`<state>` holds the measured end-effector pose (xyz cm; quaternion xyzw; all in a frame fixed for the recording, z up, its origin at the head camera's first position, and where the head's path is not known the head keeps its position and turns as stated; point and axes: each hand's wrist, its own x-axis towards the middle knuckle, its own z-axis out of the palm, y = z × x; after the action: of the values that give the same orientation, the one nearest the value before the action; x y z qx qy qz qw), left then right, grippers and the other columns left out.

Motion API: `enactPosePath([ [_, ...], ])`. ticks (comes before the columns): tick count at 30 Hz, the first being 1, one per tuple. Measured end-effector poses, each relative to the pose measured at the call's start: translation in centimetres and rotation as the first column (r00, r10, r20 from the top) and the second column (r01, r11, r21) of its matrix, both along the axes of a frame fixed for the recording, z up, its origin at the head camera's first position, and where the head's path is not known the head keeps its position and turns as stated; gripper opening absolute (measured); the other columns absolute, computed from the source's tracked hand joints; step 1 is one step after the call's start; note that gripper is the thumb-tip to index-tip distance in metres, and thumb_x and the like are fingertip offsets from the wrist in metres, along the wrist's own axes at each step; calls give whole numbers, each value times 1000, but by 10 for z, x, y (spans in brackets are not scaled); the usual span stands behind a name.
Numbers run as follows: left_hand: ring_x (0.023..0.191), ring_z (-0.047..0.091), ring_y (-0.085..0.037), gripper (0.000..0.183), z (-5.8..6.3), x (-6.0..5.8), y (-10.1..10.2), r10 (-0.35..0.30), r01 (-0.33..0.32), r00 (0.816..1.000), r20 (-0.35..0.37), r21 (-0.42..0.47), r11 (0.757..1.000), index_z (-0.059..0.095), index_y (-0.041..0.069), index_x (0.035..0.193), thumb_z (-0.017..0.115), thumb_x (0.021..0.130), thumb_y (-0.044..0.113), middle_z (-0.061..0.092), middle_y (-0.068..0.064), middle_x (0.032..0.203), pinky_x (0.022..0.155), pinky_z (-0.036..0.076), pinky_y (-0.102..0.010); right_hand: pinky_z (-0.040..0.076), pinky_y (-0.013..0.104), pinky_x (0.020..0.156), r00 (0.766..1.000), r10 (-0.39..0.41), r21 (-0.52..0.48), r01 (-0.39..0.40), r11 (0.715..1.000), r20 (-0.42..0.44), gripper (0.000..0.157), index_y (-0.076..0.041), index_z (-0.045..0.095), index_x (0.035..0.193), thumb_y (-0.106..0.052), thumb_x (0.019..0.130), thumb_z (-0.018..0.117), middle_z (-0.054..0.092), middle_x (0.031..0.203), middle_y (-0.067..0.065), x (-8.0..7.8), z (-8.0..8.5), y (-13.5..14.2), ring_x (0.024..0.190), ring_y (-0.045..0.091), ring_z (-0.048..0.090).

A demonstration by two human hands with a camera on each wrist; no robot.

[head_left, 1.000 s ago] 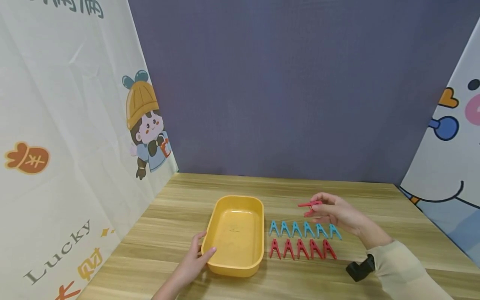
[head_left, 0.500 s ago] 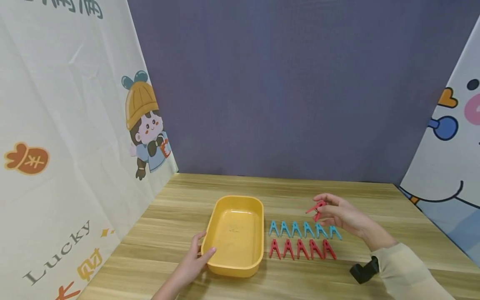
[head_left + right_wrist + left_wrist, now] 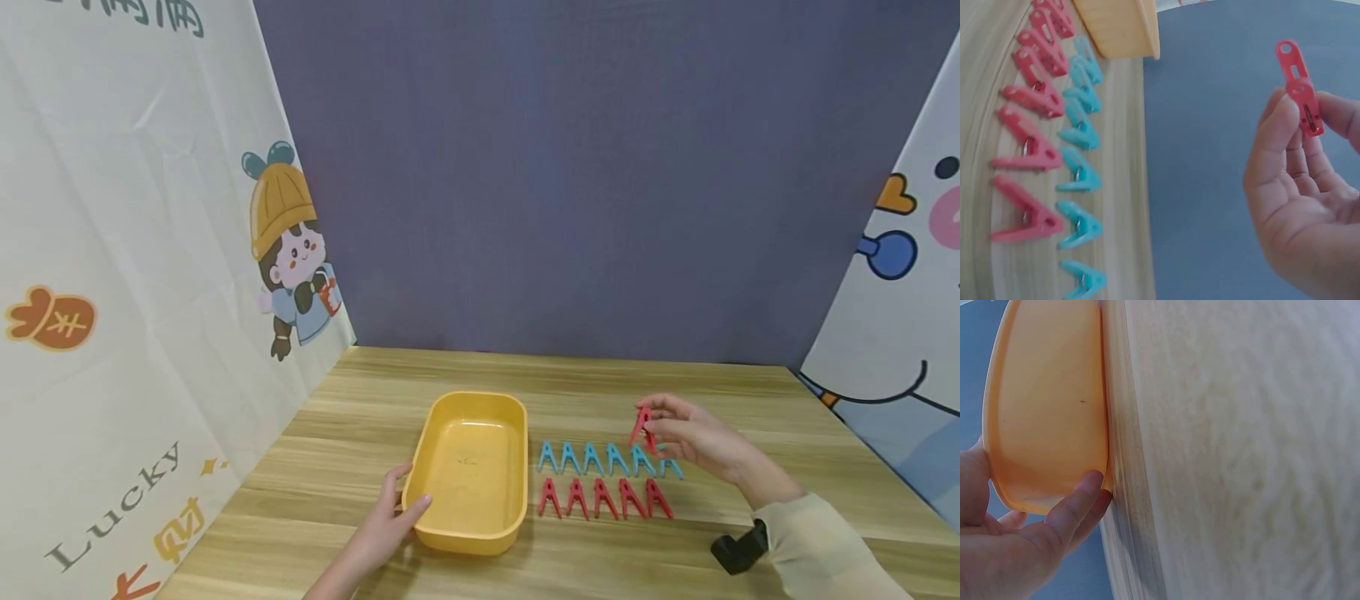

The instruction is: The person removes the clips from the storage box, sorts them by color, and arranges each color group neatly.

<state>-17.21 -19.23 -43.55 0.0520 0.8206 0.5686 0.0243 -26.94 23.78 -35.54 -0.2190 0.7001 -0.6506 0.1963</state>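
A yellow plastic tub [image 3: 468,543] stands on the wooden table, its inside bare in the head view. My left hand [image 3: 382,527] grips its near left corner, thumb at the rim and fingers along the outer wall [image 3: 1054,406]. Above the far end of the blue row, my right hand [image 3: 701,442] pinches a red clothespin [image 3: 1302,94] between thumb and fingertips, its legs pointing down in the head view. Several blue clothespins [image 3: 591,457] lie in a row right of the tub. Nearer me, several red clothespins [image 3: 603,498] form a second row.
The wooden table [image 3: 360,417] runs back to a dark blue-grey panel [image 3: 562,183]. Printed white sheets hang at the left [image 3: 150,250] and right. A black wrist device [image 3: 738,550] sits at the right sleeve, close above the table.
My right hand has shifted right and slightly down, turning the red clothespin from nearly level to legs downward. The left hand and the tub have stayed put.
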Motion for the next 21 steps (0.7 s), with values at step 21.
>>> enactPosePath([
  [21,95,56,-37,66,-3,-2,-2,-17,18,1000,-4,63,998,11,-1,140,52,95,25,40,-38,120,71,54,-40,46,48,84,989,-56,46,51,998,135,23,-29,51,117,-17,97,47,49,107,6,-2,-27,37,98,22,53],
])
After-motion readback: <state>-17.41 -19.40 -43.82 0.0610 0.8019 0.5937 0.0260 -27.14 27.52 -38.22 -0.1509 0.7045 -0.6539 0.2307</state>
